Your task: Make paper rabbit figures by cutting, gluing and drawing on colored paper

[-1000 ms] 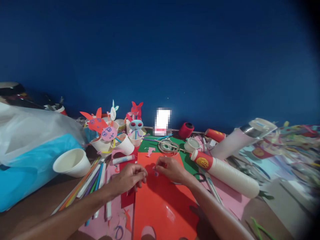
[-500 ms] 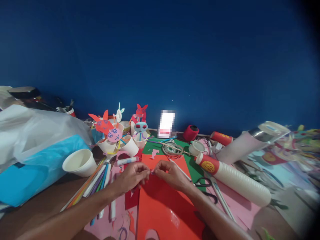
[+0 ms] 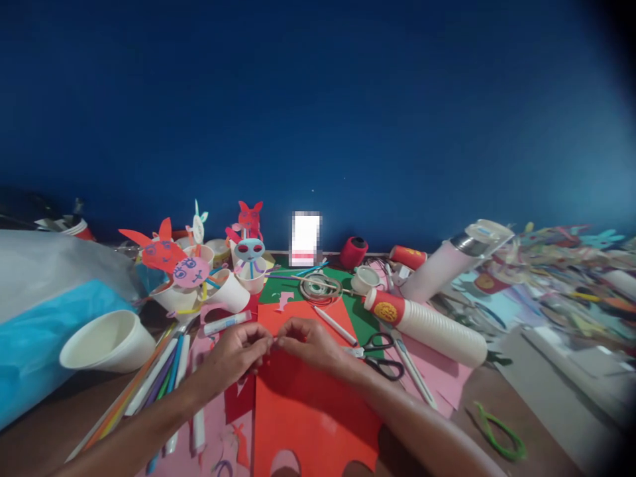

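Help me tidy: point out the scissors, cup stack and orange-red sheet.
Scissors (image 3: 368, 346), head view: black upper handle, near the blades.
Cup stack (image 3: 431, 331), head view: its side, about midway along.
Orange-red sheet (image 3: 313, 407), head view: bare surface, near its middle.

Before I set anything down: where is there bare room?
The near part of the red-orange sheet, between the left hand, right hand and its notched near edge. A smaller strip of brown tabletop lies right of the right-hand pink paper, broken by the green pipe cleaner. Crowded: markers and paper cups at left; scissors and stacked cups at right.
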Motion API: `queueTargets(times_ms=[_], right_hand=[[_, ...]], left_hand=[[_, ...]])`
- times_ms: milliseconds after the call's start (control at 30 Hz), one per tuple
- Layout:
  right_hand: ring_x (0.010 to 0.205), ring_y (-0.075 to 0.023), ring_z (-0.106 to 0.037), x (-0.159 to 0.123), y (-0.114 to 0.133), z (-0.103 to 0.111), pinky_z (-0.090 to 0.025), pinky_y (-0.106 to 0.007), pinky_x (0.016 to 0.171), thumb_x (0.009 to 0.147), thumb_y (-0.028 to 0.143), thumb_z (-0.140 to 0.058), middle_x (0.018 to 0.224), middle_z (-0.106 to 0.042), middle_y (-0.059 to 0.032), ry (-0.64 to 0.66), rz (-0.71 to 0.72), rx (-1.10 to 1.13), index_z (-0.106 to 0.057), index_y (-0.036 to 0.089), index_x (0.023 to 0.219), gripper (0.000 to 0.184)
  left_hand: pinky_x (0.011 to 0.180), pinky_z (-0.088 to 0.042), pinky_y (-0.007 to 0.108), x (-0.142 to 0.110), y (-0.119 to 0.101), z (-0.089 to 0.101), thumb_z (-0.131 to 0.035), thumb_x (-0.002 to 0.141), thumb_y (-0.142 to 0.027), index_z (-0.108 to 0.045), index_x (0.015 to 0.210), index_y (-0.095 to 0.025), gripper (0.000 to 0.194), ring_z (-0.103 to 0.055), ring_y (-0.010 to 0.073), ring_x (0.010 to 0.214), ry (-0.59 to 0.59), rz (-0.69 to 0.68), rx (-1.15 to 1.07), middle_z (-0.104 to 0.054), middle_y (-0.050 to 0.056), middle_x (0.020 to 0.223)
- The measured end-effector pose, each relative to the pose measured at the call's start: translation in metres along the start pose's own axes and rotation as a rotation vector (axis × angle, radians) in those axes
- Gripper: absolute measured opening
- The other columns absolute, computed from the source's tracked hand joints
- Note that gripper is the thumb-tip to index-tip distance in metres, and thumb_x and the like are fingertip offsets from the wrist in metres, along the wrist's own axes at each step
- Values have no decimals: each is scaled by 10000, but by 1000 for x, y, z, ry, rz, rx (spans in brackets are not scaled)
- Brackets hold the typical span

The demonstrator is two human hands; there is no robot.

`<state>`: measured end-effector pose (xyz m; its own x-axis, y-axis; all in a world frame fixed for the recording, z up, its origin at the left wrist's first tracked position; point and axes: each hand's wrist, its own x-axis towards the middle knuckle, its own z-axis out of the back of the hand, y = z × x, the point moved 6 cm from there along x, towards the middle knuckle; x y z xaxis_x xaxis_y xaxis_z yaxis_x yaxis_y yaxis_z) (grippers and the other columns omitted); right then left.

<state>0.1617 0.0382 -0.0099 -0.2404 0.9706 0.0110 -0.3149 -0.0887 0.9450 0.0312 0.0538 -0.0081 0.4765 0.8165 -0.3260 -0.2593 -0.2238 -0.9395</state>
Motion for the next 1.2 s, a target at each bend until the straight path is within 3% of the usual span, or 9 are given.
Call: queueTargets(times_ms=[267,333,400,500,600,833,933,1067,1200], right_hand=[[594,-96,-492,2,3,9,-388,-206,562,775,259,-539,656,-567,13,-69,8,66,-590,158,717,127],[572,-97,-490,6,-2,17,-390,-206,535,788,287,-523,645,-549,15,-106,-11,146,-563,161,732,144],[583,-99,-495,9,-10,24,-391,-209,541,792,302,-517,652,-544,14,-164,-1,195,-544,163,738,151],[610,-101,-498,13,-19,29,-387,-214,571,793,304,-516,673,-550,11,-219,29,166,-537,163,738,152],[590,-98,-486,12,-22,29,-372,-208,544,795,306,-509,669,-544,16,-217,23,105,-541,162,750,153],[599,-106,-492,12,-13,46,-374,-208,551,804,289,-484,643,-535,17,-274,40,-59,-547,157,731,163],[612,-115,-527,11,-11,47,-390,-217,568,797,249,-491,657,-586,7,-192,48,-200,-577,162,720,144],[828,-160,-592,5,-1,33,-420,-263,729,756,160,-530,900,-665,-30,0,163,-418,-626,186,735,102],[976,-192,-555,1,5,22,-371,-314,861,713,99,-544,1030,-645,-44,26,254,-636,-628,197,730,131]], left_hand=[[396,-336,179,-2,-11,6,-498,765,-392,-547,676,-155,258,-455,78,434,-16,-69,-1,-504,-34,509],[395,-347,184,-5,-21,18,-483,778,-404,-552,664,-152,285,-452,82,429,-69,-82,10,-498,-30,498],[466,-402,189,-8,-35,36,-515,770,-374,-565,677,-146,251,-496,80,500,-145,-156,-12,-568,-3,630],[479,-412,193,-14,-49,62,-517,779,-357,-575,724,-151,221,-493,73,497,-234,-254,-53,-566,-6,659],[463,-403,197,-16,-52,70,-522,773,-362,-574,720,-144,230,-488,79,488,-235,-269,-6,-558,-3,636],[401,-309,184,-9,-35,45,-481,768,-375,-553,619,-168,266,-428,81,416,-115,-162,394,-470,-44,480],[438,-313,195,-6,-27,32,-462,766,-349,-543,597,-173,257,-449,90,442,-84,-205,475,-487,-40,504],[457,-326,202,-7,-13,13,-440,762,-339,-541,621,-175,239,-476,103,472,42,-148,410,-528,-22,554],[438,-316,200,-8,0,3,-442,752,-352,-534,639,-173,231,-454,96,439,90,-90,345,-529,-24,546]])
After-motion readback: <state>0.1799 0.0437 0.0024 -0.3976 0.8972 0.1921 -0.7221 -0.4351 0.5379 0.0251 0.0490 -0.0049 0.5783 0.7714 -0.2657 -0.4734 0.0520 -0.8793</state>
